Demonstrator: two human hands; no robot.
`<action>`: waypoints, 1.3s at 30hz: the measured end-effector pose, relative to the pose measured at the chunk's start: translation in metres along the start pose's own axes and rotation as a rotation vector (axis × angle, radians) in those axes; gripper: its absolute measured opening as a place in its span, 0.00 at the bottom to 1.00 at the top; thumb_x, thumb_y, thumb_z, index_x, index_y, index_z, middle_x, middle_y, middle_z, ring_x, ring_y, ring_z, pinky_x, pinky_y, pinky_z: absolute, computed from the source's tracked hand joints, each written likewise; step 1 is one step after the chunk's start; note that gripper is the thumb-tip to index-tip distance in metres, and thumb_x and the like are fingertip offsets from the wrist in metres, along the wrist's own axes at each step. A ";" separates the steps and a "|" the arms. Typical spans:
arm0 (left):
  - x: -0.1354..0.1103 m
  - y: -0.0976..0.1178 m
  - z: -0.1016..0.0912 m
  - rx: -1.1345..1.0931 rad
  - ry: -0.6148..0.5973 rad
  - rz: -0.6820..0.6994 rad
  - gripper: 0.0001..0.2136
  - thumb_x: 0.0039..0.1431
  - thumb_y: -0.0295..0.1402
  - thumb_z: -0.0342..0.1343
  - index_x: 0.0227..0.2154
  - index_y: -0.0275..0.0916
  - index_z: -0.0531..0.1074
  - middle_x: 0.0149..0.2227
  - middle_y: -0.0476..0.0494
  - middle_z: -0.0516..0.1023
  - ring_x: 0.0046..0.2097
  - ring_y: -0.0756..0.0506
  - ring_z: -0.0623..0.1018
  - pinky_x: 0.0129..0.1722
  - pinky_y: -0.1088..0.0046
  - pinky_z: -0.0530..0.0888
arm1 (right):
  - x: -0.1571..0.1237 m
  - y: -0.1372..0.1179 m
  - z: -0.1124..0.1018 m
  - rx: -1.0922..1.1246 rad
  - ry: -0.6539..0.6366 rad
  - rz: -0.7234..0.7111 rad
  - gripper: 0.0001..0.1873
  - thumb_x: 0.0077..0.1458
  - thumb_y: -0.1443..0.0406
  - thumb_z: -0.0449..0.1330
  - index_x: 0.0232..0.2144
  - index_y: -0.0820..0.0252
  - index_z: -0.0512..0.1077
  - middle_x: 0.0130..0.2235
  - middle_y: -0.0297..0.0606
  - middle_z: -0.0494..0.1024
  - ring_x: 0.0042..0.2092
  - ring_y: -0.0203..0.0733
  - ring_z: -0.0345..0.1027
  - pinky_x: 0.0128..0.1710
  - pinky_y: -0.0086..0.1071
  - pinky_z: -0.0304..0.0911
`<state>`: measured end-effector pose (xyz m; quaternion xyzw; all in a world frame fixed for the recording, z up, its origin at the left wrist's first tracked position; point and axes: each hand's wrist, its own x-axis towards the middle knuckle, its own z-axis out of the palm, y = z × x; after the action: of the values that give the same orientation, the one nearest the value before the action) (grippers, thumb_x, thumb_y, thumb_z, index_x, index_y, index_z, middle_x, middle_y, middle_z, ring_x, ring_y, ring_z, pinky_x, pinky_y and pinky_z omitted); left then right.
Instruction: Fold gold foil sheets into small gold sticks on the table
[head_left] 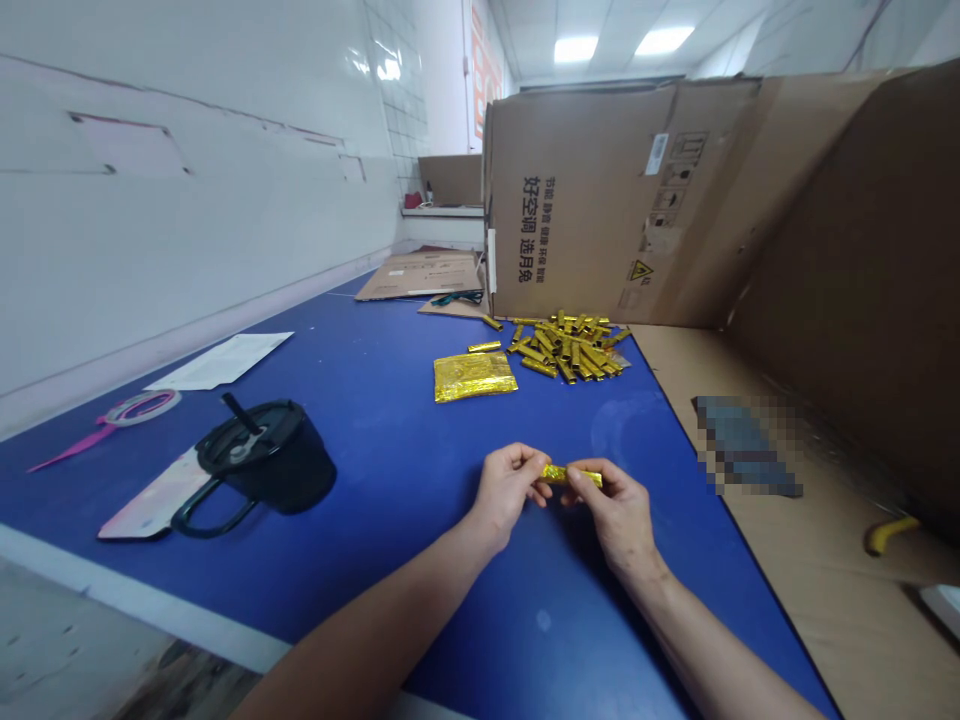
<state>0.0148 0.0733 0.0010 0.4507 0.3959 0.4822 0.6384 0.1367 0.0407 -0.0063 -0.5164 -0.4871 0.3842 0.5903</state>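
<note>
Between my two hands, above the blue table (390, 440), is a narrow roll of gold foil paper (556, 474). My left hand (511, 482) pinches its left end between thumb and fingers. The fingers of my right hand (611, 505) are closed on the roll nearer its right end, and a short piece sticks out past the thumb. Beyond my hands lies a flat stack of gold foil sheets (475, 378). A heap of similar gold rolls (574, 345) sits behind it to the right, and one loose roll (484, 347) rests just past the stack.
A black lidded mug (274, 460) with a straw stands at the left, beside a roll of pink tape (142, 407) and a white paper (225, 360). Large cardboard boxes (585, 210) wall off the back and right. A banana (891, 535) lies on cardboard at the right.
</note>
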 end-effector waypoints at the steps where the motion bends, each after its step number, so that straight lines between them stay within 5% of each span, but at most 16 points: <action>1: 0.000 -0.001 0.000 0.016 0.007 0.011 0.09 0.44 0.35 0.55 0.23 0.33 0.66 0.18 0.51 0.67 0.18 0.55 0.68 0.16 0.82 0.63 | 0.000 0.000 0.000 -0.007 0.003 -0.004 0.09 0.44 0.60 0.58 0.25 0.61 0.69 0.17 0.31 0.71 0.21 0.35 0.63 0.24 0.29 0.58; 21: 0.003 0.000 -0.003 0.066 0.040 0.050 0.10 0.43 0.36 0.56 0.22 0.33 0.67 0.17 0.50 0.69 0.18 0.54 0.69 0.17 0.82 0.65 | 0.002 0.002 0.002 0.154 0.003 0.087 0.13 0.43 0.58 0.59 0.30 0.61 0.68 0.21 0.31 0.72 0.19 0.34 0.64 0.21 0.28 0.58; 39: 0.002 -0.001 -0.002 0.098 -0.021 0.000 0.09 0.43 0.35 0.57 0.22 0.33 0.68 0.15 0.50 0.68 0.16 0.54 0.68 0.16 0.82 0.65 | 0.003 0.003 0.000 0.005 -0.029 0.073 0.12 0.44 0.58 0.58 0.24 0.63 0.71 0.16 0.32 0.70 0.20 0.35 0.63 0.23 0.29 0.58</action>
<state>0.0138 0.0754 -0.0004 0.4865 0.4124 0.4575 0.6197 0.1377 0.0441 -0.0088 -0.5269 -0.4754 0.4140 0.5700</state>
